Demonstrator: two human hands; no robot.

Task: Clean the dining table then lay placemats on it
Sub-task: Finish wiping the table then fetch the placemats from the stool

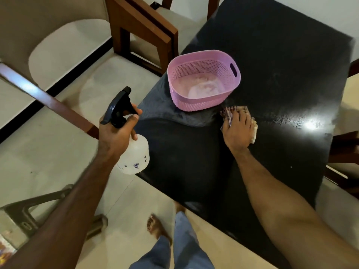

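The right hand (238,131) is pressing a crumpled checked cloth (250,121) flat-fingered against the glossy black dining surface (281,74), just beside the pink perforated plastic basket (203,80) that is sitting near the surface's left edge. The left hand (116,136) is gripping the neck of a translucent white spray bottle with a black trigger head (128,136), fingers curled round it, holding it off the near-left corner over the pale tiled floor (48,152). No placemats are showing anywhere in view.

The wiping step seems to be under way. Doing it well probably means keeping the palm spread over the cloth and working in overlapping passes toward an edge, lifting or sliding the basket aside so the patch beneath it is not missed.

Open room is lying to the right and far side of the cloth, where the top is bare and catching a bright glare. A wooden chair with a pale seat (143,35) is standing close to the far-left edge, and the basket is crowding the left of the stroke.
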